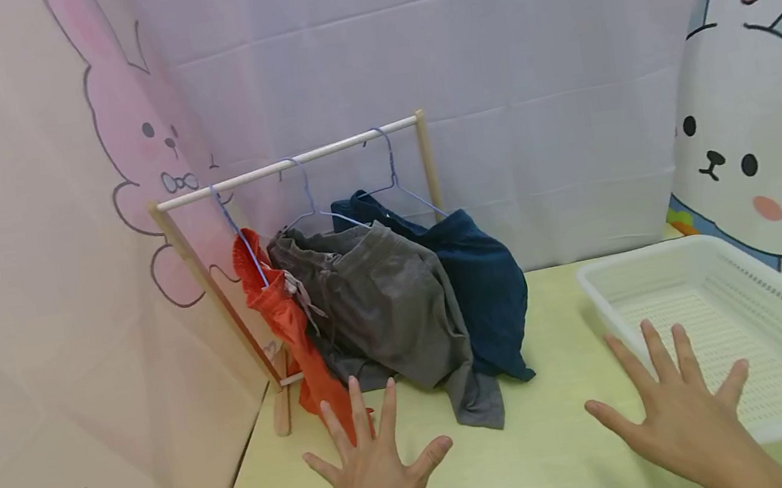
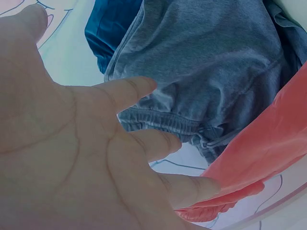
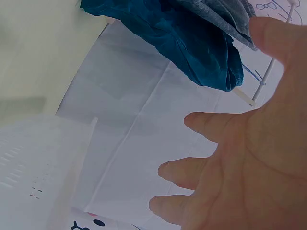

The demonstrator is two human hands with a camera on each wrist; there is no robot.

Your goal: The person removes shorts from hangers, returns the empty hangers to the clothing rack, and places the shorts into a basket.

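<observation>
Both hands hover over the table with fingers spread wide, and neither holds anything. My left hand (image 1: 375, 478) is in front of the small clothes rack, nearest to the orange pants (image 1: 305, 358). Grey pants (image 1: 391, 294) hang in the middle of the rack, and dark blue pants (image 1: 485, 289) hang to their right. Each garment is on a thin bluish wire hanger (image 1: 393, 172). In the left wrist view, the palm shows bare beside the grey pants (image 2: 206, 62). My right hand (image 1: 683, 420) is by the left side of the white basket (image 1: 598, 289).
The rack's white rod (image 1: 339, 147) runs between wooden posts (image 1: 429, 162) at the table's back left. The pale yellow table (image 1: 537, 458) meets a white cloth backdrop (image 1: 570, 124). Rabbit-printed cloth walls (image 1: 109, 387) enclose the left and right sides.
</observation>
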